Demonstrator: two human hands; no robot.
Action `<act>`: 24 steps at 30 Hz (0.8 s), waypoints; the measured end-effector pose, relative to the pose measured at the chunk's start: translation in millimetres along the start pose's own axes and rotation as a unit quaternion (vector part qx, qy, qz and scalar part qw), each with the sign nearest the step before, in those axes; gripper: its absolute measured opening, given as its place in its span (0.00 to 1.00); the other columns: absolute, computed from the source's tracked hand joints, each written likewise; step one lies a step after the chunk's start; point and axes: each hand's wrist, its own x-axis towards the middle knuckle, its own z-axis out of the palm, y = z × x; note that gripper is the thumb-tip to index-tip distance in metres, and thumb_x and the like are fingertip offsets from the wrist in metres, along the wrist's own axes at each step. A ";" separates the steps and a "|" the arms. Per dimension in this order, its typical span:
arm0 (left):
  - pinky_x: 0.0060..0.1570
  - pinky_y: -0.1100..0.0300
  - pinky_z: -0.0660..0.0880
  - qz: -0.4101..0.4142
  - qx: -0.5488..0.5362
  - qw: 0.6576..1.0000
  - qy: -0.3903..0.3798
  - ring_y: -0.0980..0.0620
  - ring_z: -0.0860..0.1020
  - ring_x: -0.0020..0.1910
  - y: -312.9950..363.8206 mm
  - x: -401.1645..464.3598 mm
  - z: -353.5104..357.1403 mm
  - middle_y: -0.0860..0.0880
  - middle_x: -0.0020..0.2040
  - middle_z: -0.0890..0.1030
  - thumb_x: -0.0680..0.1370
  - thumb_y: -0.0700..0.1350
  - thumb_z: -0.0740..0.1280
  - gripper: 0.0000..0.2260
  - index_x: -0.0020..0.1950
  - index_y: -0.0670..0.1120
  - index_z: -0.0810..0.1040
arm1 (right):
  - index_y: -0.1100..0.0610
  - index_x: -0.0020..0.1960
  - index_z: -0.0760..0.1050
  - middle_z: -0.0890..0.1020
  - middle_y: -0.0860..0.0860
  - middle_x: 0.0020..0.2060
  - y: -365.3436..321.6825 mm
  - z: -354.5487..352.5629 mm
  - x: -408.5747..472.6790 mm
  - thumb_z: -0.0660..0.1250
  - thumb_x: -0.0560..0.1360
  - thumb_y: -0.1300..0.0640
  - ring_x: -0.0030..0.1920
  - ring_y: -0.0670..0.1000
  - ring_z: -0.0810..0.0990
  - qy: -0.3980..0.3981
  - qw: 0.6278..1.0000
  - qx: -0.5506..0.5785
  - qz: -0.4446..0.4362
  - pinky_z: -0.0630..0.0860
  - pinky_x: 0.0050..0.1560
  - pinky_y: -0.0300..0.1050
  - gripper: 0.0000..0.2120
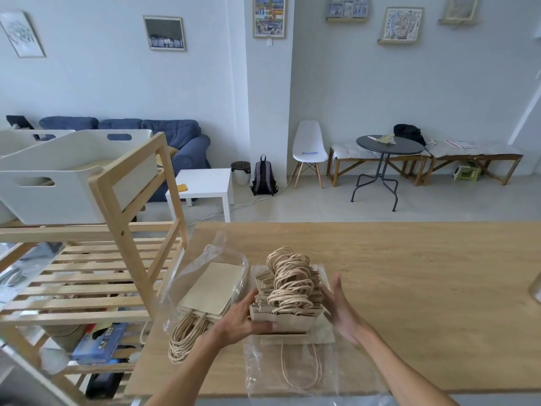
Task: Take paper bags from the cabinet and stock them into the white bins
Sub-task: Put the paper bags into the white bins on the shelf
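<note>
1. Hidden: the clear plastic wrap (292,373) blurs the flat bag beneath it, and the bench (409,288) is cut off at the right edge.
2. The stack of paper bags (288,300), brown with twisted cord handles, stands on the wooden bench.
3. Left hand (243,317) grips the stack's near left corner.
4. Right hand (341,310), fingers straight, presses its right side.
5. A second wrapped pack (205,297) lies just left.
6. The white bins (58,183), smooth with slot handles, sit on the slatted wooden shelf (96,276).
</note>
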 end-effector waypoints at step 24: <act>0.77 0.42 0.56 -0.067 -0.365 0.926 0.066 0.54 0.66 0.75 29.5 14.8 38.9 0.53 0.77 0.68 0.72 0.71 0.65 0.40 0.79 0.53 0.62 | 0.54 0.69 0.74 0.86 0.46 0.56 3.7 38.4 23.0 0.84 0.64 0.46 0.57 0.44 0.84 0.050 0.989 -0.033 -0.136 0.80 0.60 0.43 0.37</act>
